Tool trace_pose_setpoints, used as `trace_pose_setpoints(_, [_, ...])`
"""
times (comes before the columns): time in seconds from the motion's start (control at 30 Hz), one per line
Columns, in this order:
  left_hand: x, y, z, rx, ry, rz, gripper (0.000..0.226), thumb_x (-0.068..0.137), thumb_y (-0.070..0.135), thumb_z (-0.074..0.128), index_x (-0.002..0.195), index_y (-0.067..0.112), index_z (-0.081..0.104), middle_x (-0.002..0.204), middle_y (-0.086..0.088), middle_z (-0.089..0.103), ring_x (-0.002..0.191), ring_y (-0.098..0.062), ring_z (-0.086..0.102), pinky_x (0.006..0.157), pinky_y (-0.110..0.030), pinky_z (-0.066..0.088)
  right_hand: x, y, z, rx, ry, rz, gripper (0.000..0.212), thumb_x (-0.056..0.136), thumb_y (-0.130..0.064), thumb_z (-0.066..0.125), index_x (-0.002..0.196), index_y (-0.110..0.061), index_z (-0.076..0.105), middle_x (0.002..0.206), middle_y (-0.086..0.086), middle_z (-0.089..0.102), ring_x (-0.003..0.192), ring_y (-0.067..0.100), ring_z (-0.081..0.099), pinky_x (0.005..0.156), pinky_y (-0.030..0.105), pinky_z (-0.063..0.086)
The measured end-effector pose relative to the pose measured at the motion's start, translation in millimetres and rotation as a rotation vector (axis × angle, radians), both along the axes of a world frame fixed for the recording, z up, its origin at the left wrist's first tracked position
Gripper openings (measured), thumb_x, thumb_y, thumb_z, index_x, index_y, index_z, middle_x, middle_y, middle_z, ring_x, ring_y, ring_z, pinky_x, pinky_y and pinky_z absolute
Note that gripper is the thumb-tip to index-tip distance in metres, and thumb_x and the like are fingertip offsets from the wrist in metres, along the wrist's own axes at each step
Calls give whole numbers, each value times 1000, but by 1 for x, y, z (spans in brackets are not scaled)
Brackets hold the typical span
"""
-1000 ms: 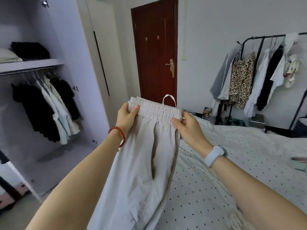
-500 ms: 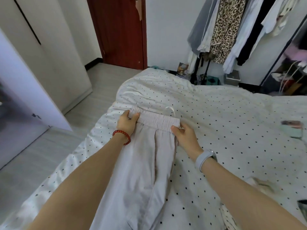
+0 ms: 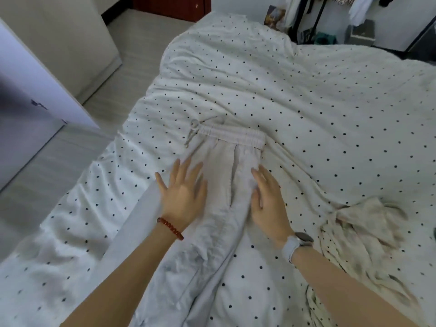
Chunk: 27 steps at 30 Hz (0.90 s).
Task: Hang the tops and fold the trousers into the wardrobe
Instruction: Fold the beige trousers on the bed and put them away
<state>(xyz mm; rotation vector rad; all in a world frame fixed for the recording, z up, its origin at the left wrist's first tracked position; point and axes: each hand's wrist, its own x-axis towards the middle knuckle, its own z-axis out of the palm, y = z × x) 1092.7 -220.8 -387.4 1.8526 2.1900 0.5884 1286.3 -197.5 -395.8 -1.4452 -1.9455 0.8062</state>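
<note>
At the far left, the open wardrobe door (image 3: 35, 90) stood beside the bed, cropped by the frame edge. Half a second earlier more floor and the red door were in view; the camera had since tilted down toward the bed (image 3: 330, 114).

The left hand (image 3: 182, 193) lay flat, fingers straight and spread, pressing on the left edge of the trousers (image 3: 226, 175), with the thumb over the dotted bedcover. Earlier, this hand had pinched the left end of the waistband; that grip was now released and the hand sat lower on the garment. A red bead bracelet (image 3: 170, 228) circled the left wrist.

The trousers lay flat on the bed, waistband (image 3: 232, 135) away from the person, legs running toward the bottom of the frame. The drawstring (image 3: 192, 133) trailed off the waistband's left end. A second earlier the trousers had been held up in the air.

The right hand (image 3: 269, 201) rested flat and relaxed on the right edge of the trousers, fingers extended, no longer pinching the waistband. A white watch (image 3: 298, 244) sat on the right wrist.

To the right, a crumpled beige garment (image 3: 363, 227) lay on the bedcover, possibly another piece of clothing to sort; blur prevented identification.
</note>
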Motion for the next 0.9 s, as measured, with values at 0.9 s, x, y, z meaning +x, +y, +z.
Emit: trace_pose_setpoints(0.9, [9,-282,-42,52,276,136,31,78,25,42,66,10,67,68,-6,57,58,-27,54,57,-32,39,14,-199,-54,403,-618,700,47,74,-12,32,109,-15,63,119,8,57,119,30,46,95,50,41])
